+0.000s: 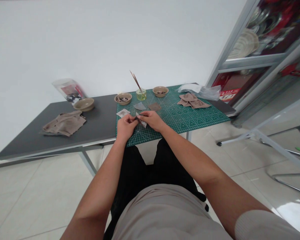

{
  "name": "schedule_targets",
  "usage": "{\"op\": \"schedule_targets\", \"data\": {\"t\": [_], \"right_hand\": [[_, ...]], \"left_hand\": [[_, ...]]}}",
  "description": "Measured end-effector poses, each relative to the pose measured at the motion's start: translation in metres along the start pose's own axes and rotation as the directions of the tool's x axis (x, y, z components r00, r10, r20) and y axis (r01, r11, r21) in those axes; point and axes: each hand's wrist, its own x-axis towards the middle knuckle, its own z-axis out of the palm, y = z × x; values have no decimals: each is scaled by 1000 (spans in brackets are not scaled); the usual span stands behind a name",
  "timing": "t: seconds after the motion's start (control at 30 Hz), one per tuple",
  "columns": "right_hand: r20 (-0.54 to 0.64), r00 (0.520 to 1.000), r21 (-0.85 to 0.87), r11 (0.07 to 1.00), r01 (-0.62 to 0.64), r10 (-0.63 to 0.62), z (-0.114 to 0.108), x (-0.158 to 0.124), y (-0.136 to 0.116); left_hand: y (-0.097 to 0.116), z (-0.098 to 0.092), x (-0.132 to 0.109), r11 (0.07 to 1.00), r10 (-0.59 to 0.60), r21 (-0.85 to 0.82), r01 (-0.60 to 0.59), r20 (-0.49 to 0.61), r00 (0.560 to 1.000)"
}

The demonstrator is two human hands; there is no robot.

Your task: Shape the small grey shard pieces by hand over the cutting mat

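My two hands meet over the near edge of a green cutting mat (pixel 170 116). My right hand (pixel 152 120) is closed on a small, folded, pale grey sheet (pixel 142 123) that looks like sandpaper. Close beside it, my left hand (pixel 126 126) is pinched shut at the sheet's left side, around something small and dark that I cannot make out. Just beyond the fingers lie a whitish square sheet (pixel 123 113), a grey sheet (pixel 140 106) and a brown sheet (pixel 154 106), all flat on the mat.
Behind the sheets stand a bowl of small dark pieces (pixel 123 98), a glass jar (pixel 141 94) with thin brushes or sticks, and another bowl (pixel 160 91). A brown cloth (pixel 193 101) and plastic bags (pixel 202 90) lie right. Leftward are another cloth (pixel 65 123) and bowl (pixel 84 105).
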Motion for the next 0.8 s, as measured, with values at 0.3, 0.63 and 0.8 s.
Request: {"op": "schedule_targets", "data": {"t": [0.3,0.63,0.8], "right_hand": [[-65,998,-82,996,-22,17,1,-3,-7],[-83,996,-118,992,-35,25,0,-3,-6],[3,999,48,998,-45,45,0,-3,-7]], "left_hand": [[-3,2,0,1000,31,-4,-31,51,998],[-2,0,1,999,32,20,-33,81,996],[-1,-2,1,999,-35,-28,36,46,998]]}}
